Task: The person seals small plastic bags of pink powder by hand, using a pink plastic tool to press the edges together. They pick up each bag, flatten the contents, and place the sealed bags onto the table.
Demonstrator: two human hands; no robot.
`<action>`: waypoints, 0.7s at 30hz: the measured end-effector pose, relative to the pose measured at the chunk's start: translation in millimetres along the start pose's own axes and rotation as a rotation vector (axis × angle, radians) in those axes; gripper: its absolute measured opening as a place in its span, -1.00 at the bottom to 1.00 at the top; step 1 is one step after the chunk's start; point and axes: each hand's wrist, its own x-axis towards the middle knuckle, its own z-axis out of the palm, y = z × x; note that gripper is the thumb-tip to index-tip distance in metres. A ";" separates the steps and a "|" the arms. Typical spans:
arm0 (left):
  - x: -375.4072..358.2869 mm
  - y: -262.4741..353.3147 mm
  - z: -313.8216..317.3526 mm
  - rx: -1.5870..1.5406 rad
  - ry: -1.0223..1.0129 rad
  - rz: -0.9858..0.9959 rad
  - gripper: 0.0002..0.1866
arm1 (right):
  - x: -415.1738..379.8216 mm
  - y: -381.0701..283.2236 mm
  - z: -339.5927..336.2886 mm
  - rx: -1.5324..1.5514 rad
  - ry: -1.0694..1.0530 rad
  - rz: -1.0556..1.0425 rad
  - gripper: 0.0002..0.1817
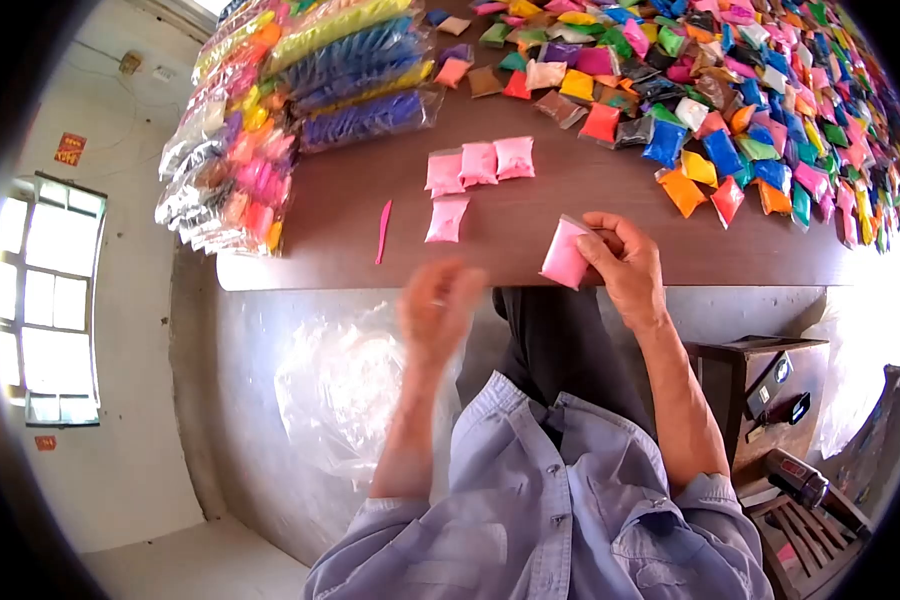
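Note:
Between the thumb and fingers of my right hand (625, 265) is a small clear packet of pink clay (567, 254), held at the table's front edge. Smeared by motion, my left hand (438, 305) hovers just in front of that edge; its fingers do not show clearly. Closest to it on the table is a single pink packet (447, 220) lying flat. Behind that one, three more pink packets (479, 165) lie side by side in a row. A thin pink plastic knife (383, 232) rests to their left.
Clear bags of sorted packets (360, 120) are stacked at the back left of the brown table (340, 200). Loose packets in many colours (725, 155) are heaped at the back right. Below stand a wooden cabinet (760, 400) and a stool (810, 540) with a heat gun (798, 478).

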 end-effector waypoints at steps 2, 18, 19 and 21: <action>-14.0 30.6 28.5 -0.059 -0.131 -0.027 -0.69 | -2.9 7.9 8.4 -0.029 -0.097 -0.049 -0.66; -42.6 37.3 42.1 -0.251 -0.259 -0.469 -0.64 | -30.8 27.7 35.0 0.006 -0.113 -0.102 -0.90; -46.1 36.0 40.0 -0.251 -0.256 -0.468 -0.64 | -31.2 27.8 35.7 0.006 -0.117 -0.103 -0.90; -53.7 28.0 34.8 -0.340 -0.319 -0.620 -0.52 | -31.7 27.8 35.9 0.018 -0.111 -0.112 -0.92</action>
